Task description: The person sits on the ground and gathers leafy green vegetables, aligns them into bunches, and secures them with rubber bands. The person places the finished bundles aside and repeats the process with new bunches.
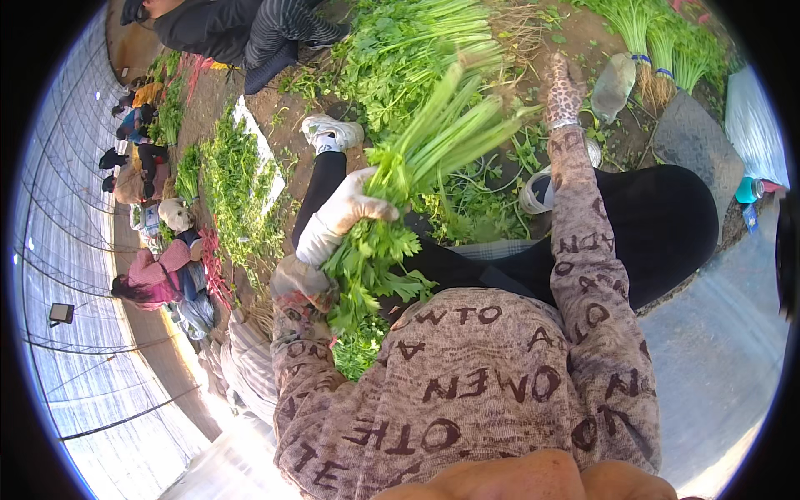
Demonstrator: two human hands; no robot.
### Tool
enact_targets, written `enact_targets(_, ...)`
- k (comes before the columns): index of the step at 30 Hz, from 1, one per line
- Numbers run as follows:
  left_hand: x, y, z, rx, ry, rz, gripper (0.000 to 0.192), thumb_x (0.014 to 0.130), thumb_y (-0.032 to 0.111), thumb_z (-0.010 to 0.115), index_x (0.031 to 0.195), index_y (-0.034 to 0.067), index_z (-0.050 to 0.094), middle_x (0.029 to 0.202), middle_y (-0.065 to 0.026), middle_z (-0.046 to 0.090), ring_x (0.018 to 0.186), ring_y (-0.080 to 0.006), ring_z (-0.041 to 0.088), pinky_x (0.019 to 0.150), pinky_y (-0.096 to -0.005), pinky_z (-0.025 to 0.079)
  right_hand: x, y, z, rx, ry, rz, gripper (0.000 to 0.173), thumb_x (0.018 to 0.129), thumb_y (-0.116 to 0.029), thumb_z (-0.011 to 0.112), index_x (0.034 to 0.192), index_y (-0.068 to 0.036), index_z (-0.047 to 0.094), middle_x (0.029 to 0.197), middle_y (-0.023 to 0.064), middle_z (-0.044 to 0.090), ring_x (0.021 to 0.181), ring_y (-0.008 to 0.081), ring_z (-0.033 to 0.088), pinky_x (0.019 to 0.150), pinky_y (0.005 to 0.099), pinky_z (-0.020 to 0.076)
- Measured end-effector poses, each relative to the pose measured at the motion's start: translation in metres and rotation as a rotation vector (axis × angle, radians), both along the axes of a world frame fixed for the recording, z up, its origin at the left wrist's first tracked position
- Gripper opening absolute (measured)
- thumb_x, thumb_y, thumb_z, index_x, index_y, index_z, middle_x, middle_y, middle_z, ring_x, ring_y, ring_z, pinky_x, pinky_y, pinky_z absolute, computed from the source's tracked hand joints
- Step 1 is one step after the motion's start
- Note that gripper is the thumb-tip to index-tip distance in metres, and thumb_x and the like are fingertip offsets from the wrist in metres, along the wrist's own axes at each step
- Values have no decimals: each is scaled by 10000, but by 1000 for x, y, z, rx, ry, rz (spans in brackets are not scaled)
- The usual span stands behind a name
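My left hand [344, 215], in a soiled white glove, is closed round a bunch of leafy celery [412, 169], its pale stalks pointing up and to the right and its leaves hanging over my forearm. My right hand [565, 94], in a leopard-print glove, reaches out over the soil near dry roots; whether its fingers hold anything cannot be told. A large pile of celery [400, 69] lies ahead between the hands. Loose celery leaves and stems [475, 206] cover the ground between my feet.
Tied celery bunches [656, 56] lie at the upper right by a clouded plastic bottle [613, 87] and a grey mat [697, 147]. More celery [234, 181] lies at left beside a white sheet [265, 162]. A co-worker [212, 31] sits at the upper left; several people sit along the left side.
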State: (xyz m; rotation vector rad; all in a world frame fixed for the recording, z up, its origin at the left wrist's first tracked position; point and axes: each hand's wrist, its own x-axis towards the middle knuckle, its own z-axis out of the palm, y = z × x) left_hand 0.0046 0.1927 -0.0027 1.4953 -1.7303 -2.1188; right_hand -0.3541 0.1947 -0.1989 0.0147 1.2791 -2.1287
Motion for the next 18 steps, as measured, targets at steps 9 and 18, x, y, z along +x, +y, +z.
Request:
enact_targets(9, -7, -22, 17, -301, 28, 41, 571, 713, 1, 763, 1232, -55, 531, 1031, -63, 648, 893, -118, 600, 826, -258, 503, -1, 1, -83, 536, 837, 430, 819, 761, -336, 794, 1390, 3, 394, 1400, 245, 452, 1298, 322, 455, 1073, 394, 374)
enact_targets(18, -111, -32, -56, -1591, -605, -493, 551, 784, 158, 723, 1288, 50, 529, 1066, -136, 663, 695, -213, 657, 633, -297, 560, 71, 5, 67, -417, -120, 851, 851, 705, -439, 821, 1360, -51, 441, 1373, 201, 459, 1288, 329, 411, 1097, 510, 333)
